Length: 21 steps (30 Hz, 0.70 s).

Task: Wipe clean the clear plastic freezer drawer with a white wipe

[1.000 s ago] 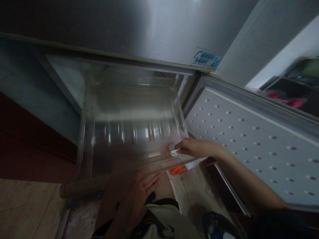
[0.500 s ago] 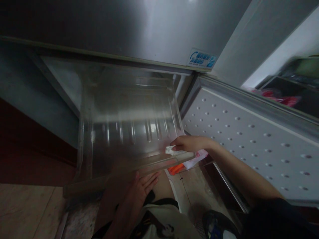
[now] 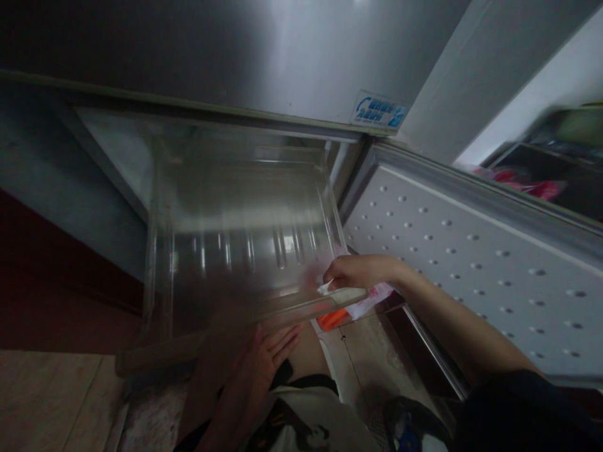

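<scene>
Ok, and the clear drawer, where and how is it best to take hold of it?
Probably by both ends of its front rim, coming from the person's side: the clear drawer juts out toward the person, and this rim runs across its whole width. The right hand, with something white, is near the right end; the open left hand shows just below the rim.

This looks like a home, though which room is hard to tell. A household fridge [image 3: 301,63] stands with its lower door [image 3: 499,295] open and a clear drawer [image 3: 240,201] out above a tiled floor [image 3: 51,395].
</scene>
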{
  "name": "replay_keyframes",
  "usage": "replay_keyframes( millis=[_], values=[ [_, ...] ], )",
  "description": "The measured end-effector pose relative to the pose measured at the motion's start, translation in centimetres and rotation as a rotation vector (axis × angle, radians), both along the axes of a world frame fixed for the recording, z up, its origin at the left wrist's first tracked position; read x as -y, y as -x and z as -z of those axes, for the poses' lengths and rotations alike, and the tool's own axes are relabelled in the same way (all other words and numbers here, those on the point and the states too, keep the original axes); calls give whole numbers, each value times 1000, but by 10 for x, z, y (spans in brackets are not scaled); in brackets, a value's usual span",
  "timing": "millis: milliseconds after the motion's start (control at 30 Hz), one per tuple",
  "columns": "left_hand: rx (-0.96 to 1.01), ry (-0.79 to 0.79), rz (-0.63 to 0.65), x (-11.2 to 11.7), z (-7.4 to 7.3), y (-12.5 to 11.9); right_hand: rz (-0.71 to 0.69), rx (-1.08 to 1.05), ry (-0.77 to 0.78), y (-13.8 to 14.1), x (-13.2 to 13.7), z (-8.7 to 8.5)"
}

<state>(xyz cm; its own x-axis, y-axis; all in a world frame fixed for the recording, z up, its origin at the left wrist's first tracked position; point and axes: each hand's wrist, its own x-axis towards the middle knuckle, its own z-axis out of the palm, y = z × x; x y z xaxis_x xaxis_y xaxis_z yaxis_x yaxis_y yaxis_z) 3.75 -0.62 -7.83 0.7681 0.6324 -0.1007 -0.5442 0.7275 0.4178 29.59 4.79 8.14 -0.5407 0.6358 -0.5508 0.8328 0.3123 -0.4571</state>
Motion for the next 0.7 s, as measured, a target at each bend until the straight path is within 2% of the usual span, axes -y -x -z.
replay_keyframes(
  millis=[233, 333, 433, 500, 567, 633, 700],
  values=[
    [4, 4, -18, 0, -2, -1, 27, 45, -89, 2, -9, 6],
    [3, 12, -11, 1, -5, -2, 109, 39, -228, 0, -10, -8],
    [-10, 15, -25, 1, -4, -2, 209, -12, -474, 1, -4, -31],
    [-4, 9, -31, 0, -2, -2, 195, -30, -578, 4, 2, -39],
    [4, 0, -24, -1, 1, -2, 105, 21, -574, 6, 9, -35],
    [4, -5, -21, -1, 4, -1, 35, 132, -490, 7, 13, -22],
    [10, -9, -29, -2, 6, -1, 23, 233, -391, 5, 14, -5]
  ],
)
